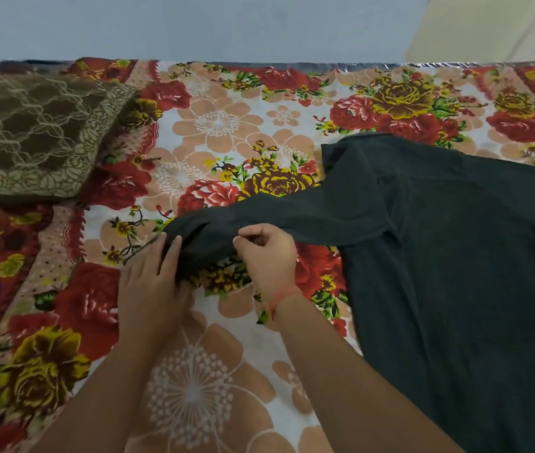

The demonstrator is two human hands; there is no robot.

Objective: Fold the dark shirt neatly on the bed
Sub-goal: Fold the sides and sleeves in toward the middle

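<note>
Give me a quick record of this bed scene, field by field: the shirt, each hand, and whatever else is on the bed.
shirt: dark shirt spread flat on floral bedspread, one sleeve stretched out
left hand: on the sleeve's cuff end
right hand: pinching the sleeve further along
other: brown patterned pillow off to the side
fold state: not yet folded

Nothing here can be read: there are no words, labels, brand marks, numbers or signs in view. The dark shirt to the right of the hands bears no print or tag that shows, and the bed cover beyond them carries only a flower pattern, no lettering.
</note>
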